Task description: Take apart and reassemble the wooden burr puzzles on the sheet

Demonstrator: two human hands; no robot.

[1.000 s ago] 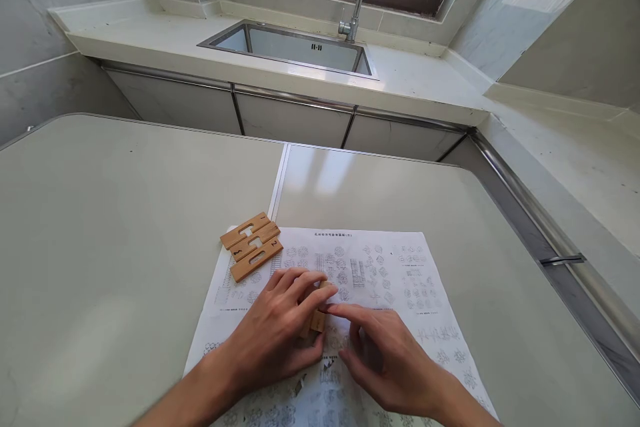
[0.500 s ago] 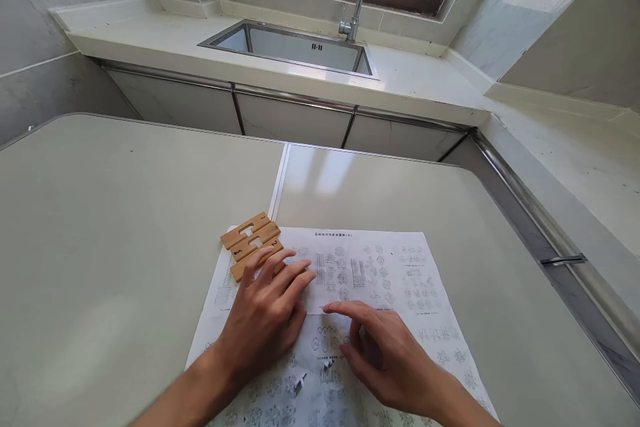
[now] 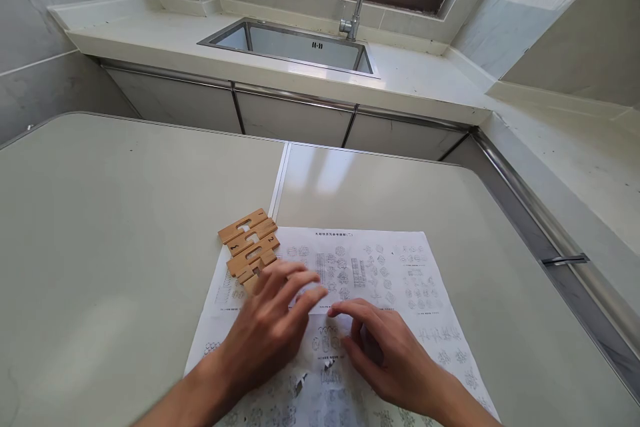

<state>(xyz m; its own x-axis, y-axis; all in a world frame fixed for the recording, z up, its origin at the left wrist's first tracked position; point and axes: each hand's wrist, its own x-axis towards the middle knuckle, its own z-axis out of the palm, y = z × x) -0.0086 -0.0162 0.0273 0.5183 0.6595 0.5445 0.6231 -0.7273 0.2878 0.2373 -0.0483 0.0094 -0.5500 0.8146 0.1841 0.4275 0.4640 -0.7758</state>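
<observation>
Several notched wooden puzzle pieces (image 3: 253, 253), some marked with dark numbers, lie side by side at the upper left of a printed paper sheet (image 3: 410, 340). My left hand (image 3: 275, 310) is over the sheet, just below and right of the pieces. Its fingers are spread and slightly blurred, and it covers part of the lowest pieces; whether it touches them I cannot tell. Over the middle of the sheet is my right hand (image 3: 383, 350), index finger stretched out, thumb apart from it, other fingers curled. Nothing shows in either hand.
The sheet, printed with small diagrams and torn in places, lies on a pale table (image 3: 125, 227) with a seam. Beyond the table stands a counter (image 3: 150, 37) with a sink (image 3: 290, 43) and a faucet (image 3: 357, 0). A metal rail (image 3: 530, 193) runs along the right side.
My left hand has drawn back from the wooden pieces, down and to the right, uncovering more of them. The pieces have shifted slightly up and left. My right hand has barely moved.
</observation>
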